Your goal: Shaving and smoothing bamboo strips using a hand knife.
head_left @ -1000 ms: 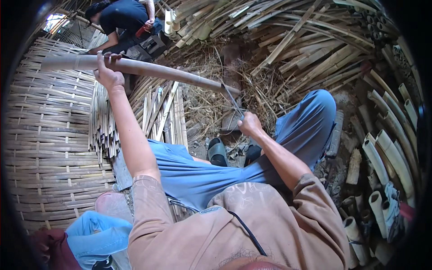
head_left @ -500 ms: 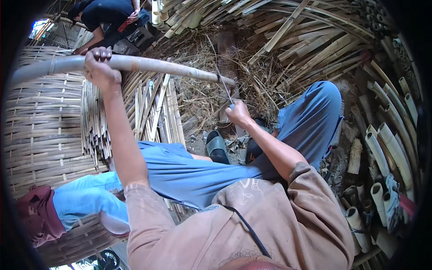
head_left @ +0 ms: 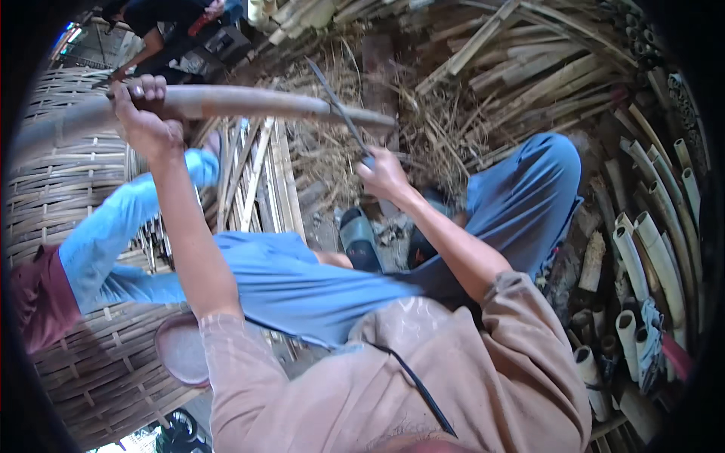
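A long bamboo pole (head_left: 249,103) runs from the left rim across to the middle, its narrower end near a dark upright post. My left hand (head_left: 147,121) is wrapped round the pole left of the middle. My right hand (head_left: 384,174) grips the handle of a knife (head_left: 337,104) with a long, thin blade. The blade slants up and to the left, crossing the pole near its narrower end. Whether its edge cuts into the bamboo cannot be made out.
Bamboo strips and shavings (head_left: 453,113) cover the ground ahead. Cut bamboo tubes (head_left: 627,325) are piled at the right. A woven bamboo mat (head_left: 53,189) lies left, where a person in light-blue trousers (head_left: 113,219) steps. Another person (head_left: 162,34) works at the far left.
My right hand and the knife have moved left along the pole. My left hand has shifted slightly left. The person in light-blue trousers has stepped farther forward beside my left arm.
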Available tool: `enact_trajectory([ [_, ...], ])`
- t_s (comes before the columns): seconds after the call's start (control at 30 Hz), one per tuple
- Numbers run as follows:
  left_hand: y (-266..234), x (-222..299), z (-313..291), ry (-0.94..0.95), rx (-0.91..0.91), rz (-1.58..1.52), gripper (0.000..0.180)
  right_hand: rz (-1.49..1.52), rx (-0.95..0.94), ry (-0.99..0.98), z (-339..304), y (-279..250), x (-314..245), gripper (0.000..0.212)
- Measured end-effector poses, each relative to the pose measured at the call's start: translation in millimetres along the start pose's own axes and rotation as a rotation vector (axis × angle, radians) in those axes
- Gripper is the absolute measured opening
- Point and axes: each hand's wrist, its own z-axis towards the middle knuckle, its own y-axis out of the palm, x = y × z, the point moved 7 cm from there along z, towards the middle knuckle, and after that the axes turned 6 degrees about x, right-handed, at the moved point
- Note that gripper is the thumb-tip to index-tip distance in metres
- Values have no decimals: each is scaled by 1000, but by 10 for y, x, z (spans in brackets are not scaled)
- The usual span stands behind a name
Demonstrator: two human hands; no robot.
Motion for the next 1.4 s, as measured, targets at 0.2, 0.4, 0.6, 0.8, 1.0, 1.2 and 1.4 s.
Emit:
enact_trajectory([
  [0.2,-291,6,36,98,197,167,29,416,-272,83,-52,552,175,44],
  [0.4,-558,21,-8,128,300,128,24,619,-297,541,73,478,1137,23],
  [0.6,-628,13,30,191,365,150,18,1109,-403,816,-163,1049,679,9],
  [0.8,-734,52,-47,219,393,129,13,846,-102,931,-304,794,762,11],
  [1.0,-858,5,-23,203,445,140,18,998,-548,742,-335,1035,360,10],
  [1.2,-962,88,-132,248,529,176,30,1038,-198,998,-364,980,501,13],
  [1.4,-1010,62,-195,223,614,206,45,1066,-672,664,-379,1147,228,14],
])
